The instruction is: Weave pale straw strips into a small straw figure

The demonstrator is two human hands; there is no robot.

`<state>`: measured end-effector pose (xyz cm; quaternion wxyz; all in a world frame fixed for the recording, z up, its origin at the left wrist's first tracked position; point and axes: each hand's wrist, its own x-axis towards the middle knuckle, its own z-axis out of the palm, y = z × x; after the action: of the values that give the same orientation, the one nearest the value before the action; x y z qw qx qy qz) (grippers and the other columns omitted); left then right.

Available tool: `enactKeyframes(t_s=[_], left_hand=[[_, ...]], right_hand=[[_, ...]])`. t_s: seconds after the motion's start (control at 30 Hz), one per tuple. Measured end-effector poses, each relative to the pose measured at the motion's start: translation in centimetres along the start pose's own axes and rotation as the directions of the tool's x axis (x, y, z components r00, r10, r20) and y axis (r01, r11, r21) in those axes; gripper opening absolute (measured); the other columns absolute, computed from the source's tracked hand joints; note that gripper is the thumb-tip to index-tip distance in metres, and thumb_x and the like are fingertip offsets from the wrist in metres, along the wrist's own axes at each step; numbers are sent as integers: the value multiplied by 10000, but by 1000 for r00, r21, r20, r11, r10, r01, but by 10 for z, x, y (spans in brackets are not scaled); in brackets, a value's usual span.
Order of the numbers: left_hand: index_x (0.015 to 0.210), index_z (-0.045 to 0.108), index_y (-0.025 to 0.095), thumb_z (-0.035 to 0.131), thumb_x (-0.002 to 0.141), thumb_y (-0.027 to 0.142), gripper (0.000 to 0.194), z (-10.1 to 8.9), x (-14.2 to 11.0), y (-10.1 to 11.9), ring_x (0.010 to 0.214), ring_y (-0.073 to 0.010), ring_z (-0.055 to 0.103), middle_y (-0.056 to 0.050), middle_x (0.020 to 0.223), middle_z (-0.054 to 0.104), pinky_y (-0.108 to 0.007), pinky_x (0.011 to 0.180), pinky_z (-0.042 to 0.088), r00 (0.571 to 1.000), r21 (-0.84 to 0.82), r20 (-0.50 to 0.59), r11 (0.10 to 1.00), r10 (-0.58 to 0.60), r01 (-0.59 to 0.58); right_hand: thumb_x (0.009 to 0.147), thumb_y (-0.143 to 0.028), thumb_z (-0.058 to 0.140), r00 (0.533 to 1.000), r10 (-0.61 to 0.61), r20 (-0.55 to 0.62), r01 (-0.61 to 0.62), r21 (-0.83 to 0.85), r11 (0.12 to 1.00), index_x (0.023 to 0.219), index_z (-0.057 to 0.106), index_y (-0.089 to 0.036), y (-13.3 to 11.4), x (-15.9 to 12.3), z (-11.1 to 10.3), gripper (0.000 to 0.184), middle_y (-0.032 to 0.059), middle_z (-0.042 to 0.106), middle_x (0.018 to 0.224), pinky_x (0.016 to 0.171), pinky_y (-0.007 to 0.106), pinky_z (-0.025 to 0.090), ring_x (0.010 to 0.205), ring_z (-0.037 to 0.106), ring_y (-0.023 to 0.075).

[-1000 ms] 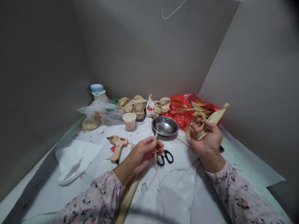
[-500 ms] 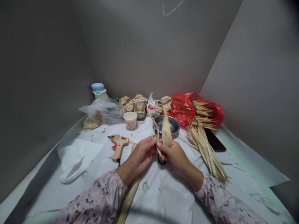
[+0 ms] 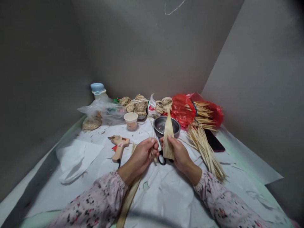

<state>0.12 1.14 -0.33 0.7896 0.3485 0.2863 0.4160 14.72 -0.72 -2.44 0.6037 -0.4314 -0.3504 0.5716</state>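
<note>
My right hand (image 3: 178,152) is closed on a broad pale dried leaf strip (image 3: 168,134) that stands upright in front of the steel bowl (image 3: 166,125). My left hand (image 3: 143,152) pinches a thin straw strip (image 3: 151,154) just left of it, the two hands almost touching. Black scissors (image 3: 162,160) lie on the white paper under both hands. A long flat strip (image 3: 128,199) runs beneath my left forearm.
A glue gun (image 3: 119,145) lies left of my hands, a paper cup (image 3: 131,120) behind it. A pile of straw strips (image 3: 206,148) and a red bag (image 3: 184,109) sit right. Woven straw baskets (image 3: 140,104), a clear bag (image 3: 104,110) and a bottle (image 3: 98,90) line the back wall.
My right hand carried the broad leaf strip from the straw pile on the right to the middle, meeting my left hand, then turned it upright. My left hand stayed near the scissors.
</note>
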Motion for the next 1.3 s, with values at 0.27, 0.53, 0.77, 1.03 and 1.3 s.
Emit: enactKeyframes(t_s=[0.27, 0.53, 0.77, 1.03, 1.3], left_hand=[[825, 607, 125, 748, 748, 316, 249, -1, -1, -9, 522, -60, 416, 18, 664, 506, -183, 482, 312, 996, 177, 72, 983, -61, 48], [835, 638, 120, 745, 745, 343, 264, -10, 3, -12, 515, -70, 440, -12, 691, 580, -207, 478, 284, 999, 217, 39, 976, -23, 14], [862, 683, 98, 766, 722, 301, 259, -10, 5, -10, 554, -83, 476, -38, 721, 615, -214, 510, 312, 1000, 183, 13, 983, 8, -11], [744, 675, 83, 754, 690, 264, 206, -8, 2, -10, 491, -67, 396, -7, 606, 539, -221, 476, 254, 998, 202, 48, 979, -38, 27], [848, 687, 88, 754, 696, 253, 234, -7, 2, -10, 609, -125, 540, -56, 711, 625, -236, 588, 390, 996, 137, 86, 991, -3, -9]], right_hand=[[750, -543, 694, 996, 31, 79, -30, -19, 999, 927, 654, -160, 1, -1, 4, 424, 46, 701, 774, 565, 261, 478, 603, 610, 161], [787, -474, 684, 989, 12, 146, -12, -2, 1000, 912, 651, -168, -1, -3, 4, 332, 29, 659, 748, 550, 230, 450, 590, 558, 130], [743, -300, 660, 970, 48, 238, -31, -73, 997, 879, 674, -155, -2, -1, 0, 199, 21, 633, 713, 558, 224, 397, 604, 532, 132], [726, -248, 577, 976, -162, 142, 211, -475, 854, 801, 658, -167, 5, -2, -3, 137, -6, 610, 689, 561, 240, 385, 605, 491, 138], [735, -217, 555, 955, -253, 157, 296, -579, 760, 846, 674, -179, 4, -4, -4, 168, 9, 649, 751, 613, 257, 424, 671, 536, 171]])
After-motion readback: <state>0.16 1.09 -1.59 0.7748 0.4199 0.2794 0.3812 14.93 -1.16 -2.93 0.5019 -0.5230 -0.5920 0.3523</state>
